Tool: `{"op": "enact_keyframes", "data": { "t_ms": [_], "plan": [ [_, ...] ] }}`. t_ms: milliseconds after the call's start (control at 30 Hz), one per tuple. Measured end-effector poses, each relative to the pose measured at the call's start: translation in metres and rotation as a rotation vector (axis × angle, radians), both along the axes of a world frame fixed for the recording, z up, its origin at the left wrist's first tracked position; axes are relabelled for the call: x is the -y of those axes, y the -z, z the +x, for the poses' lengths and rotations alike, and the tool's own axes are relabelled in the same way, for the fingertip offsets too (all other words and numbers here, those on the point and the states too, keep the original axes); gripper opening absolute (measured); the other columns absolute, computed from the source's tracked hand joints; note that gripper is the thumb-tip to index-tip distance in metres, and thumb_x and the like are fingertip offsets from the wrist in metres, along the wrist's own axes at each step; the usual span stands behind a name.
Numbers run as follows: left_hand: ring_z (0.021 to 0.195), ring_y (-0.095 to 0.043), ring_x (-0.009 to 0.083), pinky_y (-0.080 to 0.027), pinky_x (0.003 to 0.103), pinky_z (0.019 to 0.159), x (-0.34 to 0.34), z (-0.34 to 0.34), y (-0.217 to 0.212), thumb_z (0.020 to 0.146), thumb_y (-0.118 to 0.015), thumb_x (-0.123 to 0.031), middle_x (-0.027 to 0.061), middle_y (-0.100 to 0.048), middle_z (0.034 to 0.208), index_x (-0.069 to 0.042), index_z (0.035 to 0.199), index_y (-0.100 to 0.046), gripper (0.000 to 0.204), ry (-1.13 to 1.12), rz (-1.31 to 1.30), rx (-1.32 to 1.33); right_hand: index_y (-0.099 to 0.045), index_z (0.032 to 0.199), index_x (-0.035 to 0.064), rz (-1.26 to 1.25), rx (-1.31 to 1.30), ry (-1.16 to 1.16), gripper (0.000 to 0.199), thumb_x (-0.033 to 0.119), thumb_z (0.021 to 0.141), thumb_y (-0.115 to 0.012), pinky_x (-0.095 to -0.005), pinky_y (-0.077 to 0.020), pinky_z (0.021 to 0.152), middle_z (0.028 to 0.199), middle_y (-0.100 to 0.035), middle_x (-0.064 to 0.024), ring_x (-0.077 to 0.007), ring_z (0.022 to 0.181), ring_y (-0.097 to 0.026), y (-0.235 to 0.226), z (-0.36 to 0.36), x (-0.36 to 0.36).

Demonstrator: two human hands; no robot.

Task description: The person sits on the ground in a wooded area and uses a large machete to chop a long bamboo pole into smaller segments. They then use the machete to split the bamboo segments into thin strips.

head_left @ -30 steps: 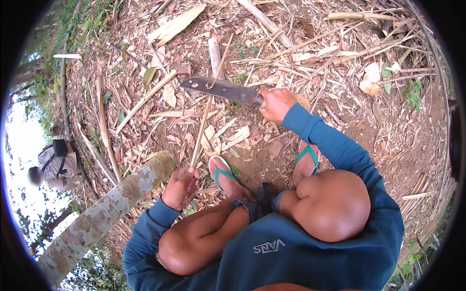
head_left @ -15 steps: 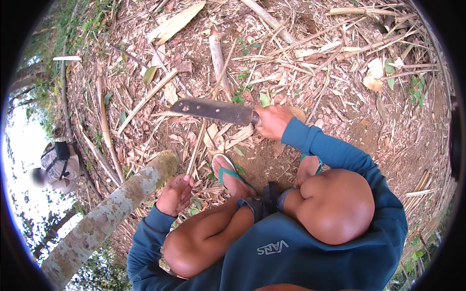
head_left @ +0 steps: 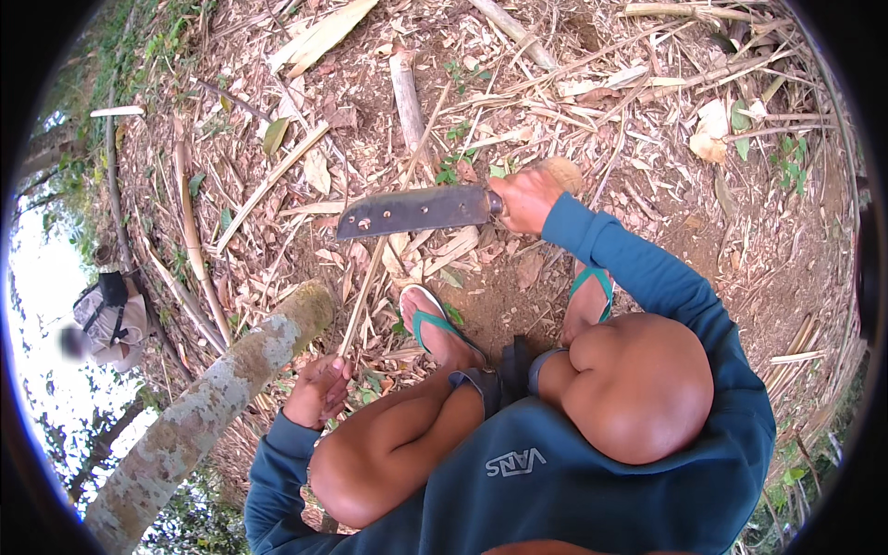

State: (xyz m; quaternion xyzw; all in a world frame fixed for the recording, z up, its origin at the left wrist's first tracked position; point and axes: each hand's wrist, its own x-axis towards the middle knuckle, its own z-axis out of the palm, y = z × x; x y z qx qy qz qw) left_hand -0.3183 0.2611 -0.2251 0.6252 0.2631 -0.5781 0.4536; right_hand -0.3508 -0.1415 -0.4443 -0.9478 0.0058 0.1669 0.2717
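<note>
Steel machete (head_left: 413, 211), clamped in right hand (head_left: 524, 199), has swung nearer; left hand (head_left: 317, 388) fingers pinch thin bamboo strip (head_left: 388, 231), chop lining up.

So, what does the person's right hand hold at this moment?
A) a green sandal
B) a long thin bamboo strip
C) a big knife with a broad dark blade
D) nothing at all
C: the right hand grips the handle of a big knife with a broad dark blade, while the left hand holds the thin bamboo strip.
</note>
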Motion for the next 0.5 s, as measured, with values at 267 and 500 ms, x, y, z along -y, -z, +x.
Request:
{"op": "enact_keyframes", "data": {
  "t_ms": [267,500],
  "plan": [
    [0.041,-0.026,0.005,-0.023,0.022,0.036,-0.006,0.005,-0.008,0.104,-0.047,-0.03,-0.0051,-0.033,0.055,-0.008,0.087,-0.053,0.028,0.037,0.078,0.042,-0.063,0.09,-0.004,0.043,-0.028,0.185,0.026,0.013,0.071,-0.062,-0.047,-0.0556,0.072,0.074,-0.066,-0.026,-0.041,0.073,-0.069,-0.006,0.01,0.005],
    [0.043,-0.027,0.0046,-0.023,0.022,0.039,-0.028,-0.01,-0.015,0.104,-0.048,-0.029,-0.0061,-0.034,0.056,-0.008,0.087,-0.053,0.027,0.038,0.022,0.058,-0.063,0.095,-0.0017,-0.086,0.105,0.298,0.028,0.015,0.072,-0.063,-0.0494,-0.054,0.069,0.07,-0.065,-0.0237,-0.0414,0.068,-0.066,-0.001,0.007,0.029]
  ]
}}
